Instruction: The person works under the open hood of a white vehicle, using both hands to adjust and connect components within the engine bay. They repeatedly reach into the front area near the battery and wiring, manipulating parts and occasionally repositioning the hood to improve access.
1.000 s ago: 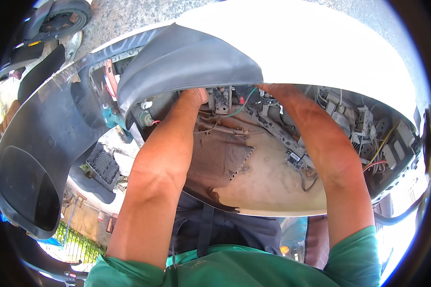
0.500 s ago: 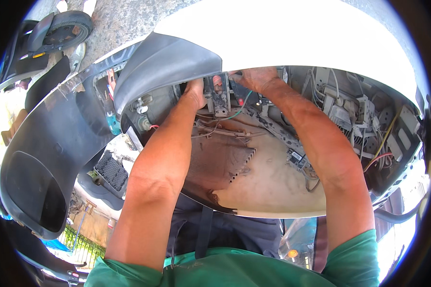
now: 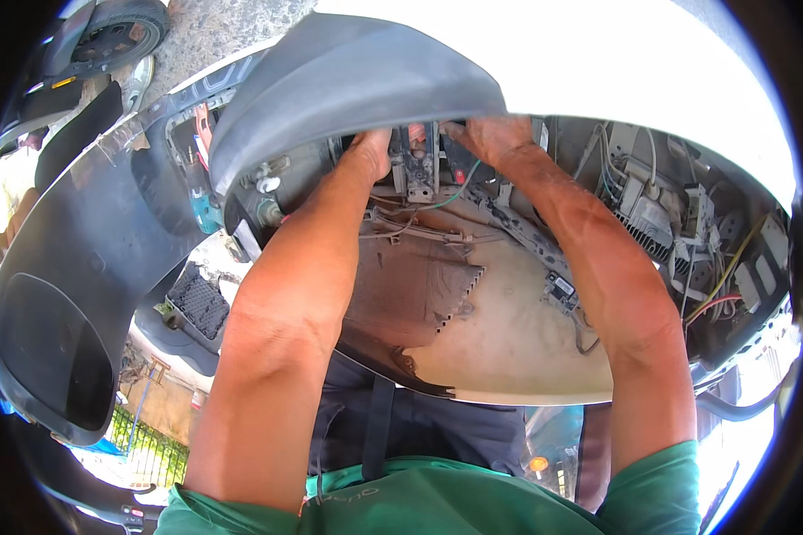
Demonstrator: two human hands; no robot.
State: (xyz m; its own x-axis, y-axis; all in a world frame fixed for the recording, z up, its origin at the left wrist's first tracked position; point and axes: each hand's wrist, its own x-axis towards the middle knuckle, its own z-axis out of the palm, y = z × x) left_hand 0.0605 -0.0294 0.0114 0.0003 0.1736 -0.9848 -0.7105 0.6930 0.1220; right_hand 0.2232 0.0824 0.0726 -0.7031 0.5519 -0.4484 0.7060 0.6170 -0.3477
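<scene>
My left hand (image 3: 372,153) reaches up beneath the dark grey plastic panel (image 3: 357,76), its fingertips hidden by the panel's lower edge. My right hand (image 3: 500,141) is further right under the white panel (image 3: 616,71), fingers curled in toward a dark boxy part (image 3: 459,159). What they grip is hidden. Between the two hands stands a dusty metal bracket (image 3: 419,174) with something red in it. A green wire (image 3: 459,187) runs from below the bracket up toward my right hand.
Below lies a pale shell (image 3: 509,339) with a brown sheet (image 3: 410,294) in it. Wires and a finned metal unit (image 3: 647,214) fill the right side. A small connector (image 3: 559,292) sits near my right forearm. At left are a long black panel (image 3: 107,241) and a wheel (image 3: 120,40).
The grey panel's right edge has shifted well to the right over the cavity, and the white panel with it. Both hands stay in nearly the same places, slightly further right.
</scene>
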